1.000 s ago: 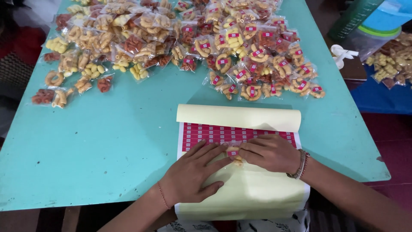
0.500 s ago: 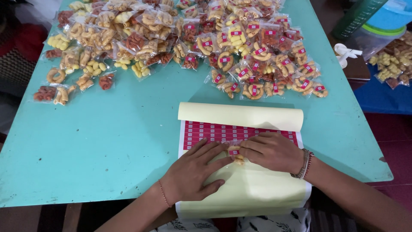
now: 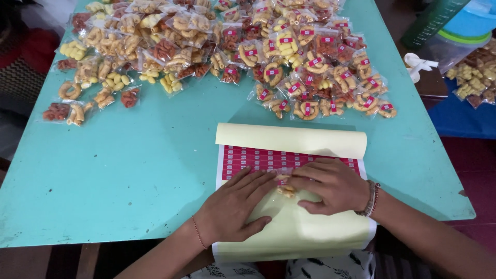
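Head view, left hand [image 3: 235, 206] flat on sticker sheet [image 3: 289, 160], right hand [image 3: 328, 183] pinching snack packet [image 3: 284, 187]

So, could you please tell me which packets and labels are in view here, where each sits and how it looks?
Sticker sheet: under both hands, rows of small red labels on pale yellow backing.
Labelled packets: far right of table, clear bags of snacks, red stickers.
Unlabelled packets: far left, clear bags.
Small packet: between left hand and right hand.
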